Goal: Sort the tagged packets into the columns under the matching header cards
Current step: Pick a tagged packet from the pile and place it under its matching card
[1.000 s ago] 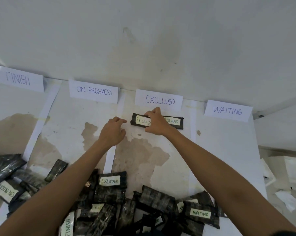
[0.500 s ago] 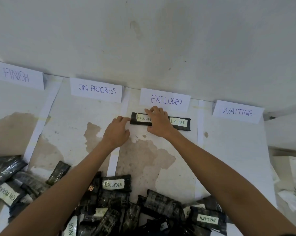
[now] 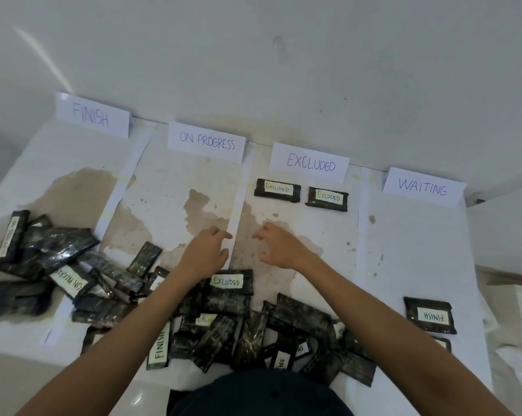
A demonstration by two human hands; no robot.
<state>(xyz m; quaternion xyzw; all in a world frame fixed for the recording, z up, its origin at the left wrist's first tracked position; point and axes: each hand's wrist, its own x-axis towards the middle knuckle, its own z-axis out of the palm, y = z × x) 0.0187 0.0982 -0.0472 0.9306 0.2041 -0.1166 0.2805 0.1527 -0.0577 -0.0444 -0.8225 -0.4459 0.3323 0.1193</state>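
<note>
A brown stain [image 3: 262, 265] is spreading across the white tabletop [image 3: 404, 250] below a scuffed pale wall [image 3: 253, 70], while crumpled white paper [image 3: 515, 361] is lying off its right edge.

Header cards FINISH [image 3: 93, 115], ON PROGRESS [image 3: 206, 142], EXCLUDED [image 3: 309, 162] and WAITING [image 3: 423, 187]: white paper, lettered in blue-purple ink. Two placed packets [image 3: 277, 190] [image 3: 326, 199]: glossy black, each tagged with a pale cream label lettered in green. Loose packet pile [image 3: 229, 319]: black with grey mottled sheen, cream tags. Tabletop [image 3: 404, 250]: off-white, blotched with tan-brown stains. Column divider strips [image 3: 237, 205]: plain white. Wall [image 3: 253, 55]: pale grey-white, faintly smudged.
</note>
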